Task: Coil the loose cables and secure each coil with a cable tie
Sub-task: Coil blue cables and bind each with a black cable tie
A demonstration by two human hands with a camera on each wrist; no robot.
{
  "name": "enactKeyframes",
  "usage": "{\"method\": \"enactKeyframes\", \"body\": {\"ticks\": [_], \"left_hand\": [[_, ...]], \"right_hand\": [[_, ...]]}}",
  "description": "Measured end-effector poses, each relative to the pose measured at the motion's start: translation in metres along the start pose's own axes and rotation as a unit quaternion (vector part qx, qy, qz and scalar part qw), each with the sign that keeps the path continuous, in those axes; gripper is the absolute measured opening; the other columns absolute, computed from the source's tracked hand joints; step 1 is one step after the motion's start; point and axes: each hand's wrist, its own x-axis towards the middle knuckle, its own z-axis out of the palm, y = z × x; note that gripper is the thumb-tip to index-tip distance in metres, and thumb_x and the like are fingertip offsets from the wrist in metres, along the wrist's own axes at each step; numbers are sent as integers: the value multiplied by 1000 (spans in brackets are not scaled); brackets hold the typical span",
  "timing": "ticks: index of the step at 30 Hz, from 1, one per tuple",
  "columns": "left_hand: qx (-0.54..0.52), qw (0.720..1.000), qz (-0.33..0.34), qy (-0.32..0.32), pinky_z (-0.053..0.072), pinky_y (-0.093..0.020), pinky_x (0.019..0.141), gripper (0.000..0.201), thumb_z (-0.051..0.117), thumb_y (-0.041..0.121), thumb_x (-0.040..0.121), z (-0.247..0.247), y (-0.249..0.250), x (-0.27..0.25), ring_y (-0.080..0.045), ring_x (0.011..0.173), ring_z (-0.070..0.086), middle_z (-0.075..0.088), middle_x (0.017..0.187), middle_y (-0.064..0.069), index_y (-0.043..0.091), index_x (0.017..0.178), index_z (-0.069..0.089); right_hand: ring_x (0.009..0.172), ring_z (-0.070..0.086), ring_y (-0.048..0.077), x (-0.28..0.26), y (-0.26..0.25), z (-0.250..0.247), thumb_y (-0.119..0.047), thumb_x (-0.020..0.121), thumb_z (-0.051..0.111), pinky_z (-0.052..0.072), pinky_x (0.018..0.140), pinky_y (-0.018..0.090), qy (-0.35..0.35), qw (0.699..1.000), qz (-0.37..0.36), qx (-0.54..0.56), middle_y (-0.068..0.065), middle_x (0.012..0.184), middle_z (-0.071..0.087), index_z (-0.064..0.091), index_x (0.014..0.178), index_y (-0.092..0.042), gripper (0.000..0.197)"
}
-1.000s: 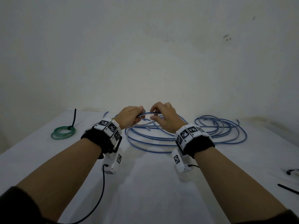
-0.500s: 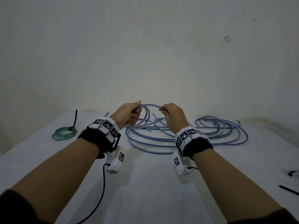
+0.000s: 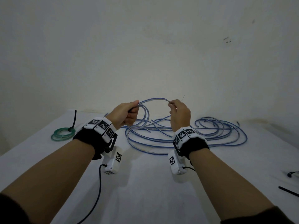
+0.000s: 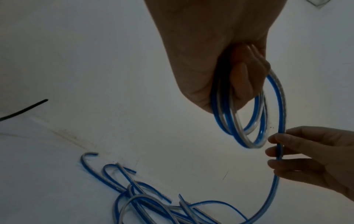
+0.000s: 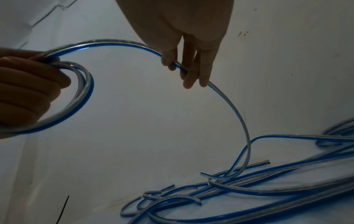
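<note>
a: biggest thing first?

b: the white table (image 3: 145, 191), running back to a pale wall (image 3: 145, 54). most of the blue-and-clear cable (image 3: 186, 139) sprawls in loose loops across the far middle and right of the table, with several cut ends lying among them.

a: and the hands?

b: both are raised above that sprawl, near each other. the left hand (image 3: 125, 114) has its fingers curled tight into a fist round a small coil (image 4: 247, 121) of the same cable; a few turns hang below the knuckles in the left wrist view. from the top of that fist one strand arcs over to the right hand (image 3: 179, 113).

a: is the right gripping hard?

b: no, the fingers (image 5: 188, 75) point down, only partly bent, and the strand passes between them and the thumb in a light pinch. past the fingers it curves down to the heap on the table.

a: anything already finished?

b: a small green coil (image 3: 63, 134) lies flat at the far left of the table, well apart from the blue cable, with a black tie (image 3: 73, 119) cinched on it and its tail sticking up.

a: smaller bits?

b: a loose black cable tie (image 3: 288, 191) lies at the right edge of the table, and just beyond it a small dark object (image 3: 292, 174) too cut off to identify. each wrist carries a black band with white marker blocks.
</note>
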Motion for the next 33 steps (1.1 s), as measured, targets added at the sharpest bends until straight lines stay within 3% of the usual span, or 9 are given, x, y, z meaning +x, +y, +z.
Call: {"method": "enactKeyframes", "body": {"ticks": [4, 7, 10, 14, 17, 19, 23, 27, 33], "left_hand": [[-52, 996, 59, 30, 10, -17, 39, 44, 25, 37, 101, -2, 7, 0, -1, 32, 18, 22, 40, 11, 18, 61, 27], [-87, 988, 106, 68, 12, -17, 40, 43, 24, 39, 101, -5, 12, 1, -2, 33, 18, 22, 41, 12, 19, 63, 28], [-121, 979, 133, 98, 15, -16, 40, 44, 24, 42, 101, -9, 13, 4, -3, 34, 19, 24, 42, 11, 19, 64, 30], [-174, 969, 133, 113, 19, -16, 39, 44, 24, 41, 101, -14, 15, 4, -5, 35, 23, 28, 43, 10, 18, 65, 35], [-198, 960, 143, 138, 21, -16, 40, 40, 28, 32, 102, -16, 17, 1, -5, 34, 26, 31, 42, 10, 18, 66, 36], [-192, 956, 152, 164, 22, -16, 41, 38, 30, 29, 101, -19, 19, 0, -5, 35, 26, 31, 42, 10, 18, 66, 37], [-177, 950, 153, 209, 19, -17, 42, 37, 31, 26, 100, -27, 16, 0, -5, 34, 23, 29, 41, 11, 18, 65, 35], [-170, 946, 147, 235, 16, -18, 42, 35, 31, 25, 99, -29, 12, -2, -5, 34, 20, 28, 41, 11, 19, 65, 33], [-148, 964, 125, 180, 19, -16, 40, 39, 28, 30, 102, -24, 10, -5, -5, 34, 25, 30, 41, 9, 18, 66, 36]], "right_hand": [[73, 58, 27, 2, -7, 4, -11, 93, 45, 46, 72, 38, -22, 997, -60, 31, 13, 79, 65, 67, 93, -1, 25], [68, 48, 17, 5, -14, 5, -12, 94, 39, 39, 74, 37, -62, 992, -99, 36, -3, 73, 56, 66, 88, -1, 29], [68, 42, 20, 7, -19, 8, -12, 98, 37, 30, 72, 29, -122, 988, -86, 39, -13, 63, 48, 64, 87, -3, 31], [54, 34, 16, 6, -35, 7, -20, 100, 35, 22, 62, 25, -188, 978, -78, 48, -5, 52, 36, 59, 87, -3, 32], [52, 34, 13, 3, -38, 8, -16, 96, 47, 30, 54, 24, -235, 969, -62, 47, -2, 61, 39, 43, 94, -9, 7], [57, 40, 17, 1, -34, 9, -8, 92, 49, 34, 56, 28, -225, 972, -59, 35, 2, 68, 44, 36, 96, -11, 14], [74, 54, 26, 2, -26, 8, -11, 90, 56, 44, 65, 36, -131, 988, -73, -36, 10, 82, 59, 49, 91, -6, 9], [75, 54, 27, 5, -21, 6, -6, 88, 56, 45, 66, 37, -41, 994, -60, -86, 12, 85, 60, 56, 88, -5, 2], [74, 55, 30, 4, -18, 10, -7, 89, 57, 40, 65, 33, -76, 989, -88, -92, 17, 81, 62, 60, 87, 0, 8]]}}
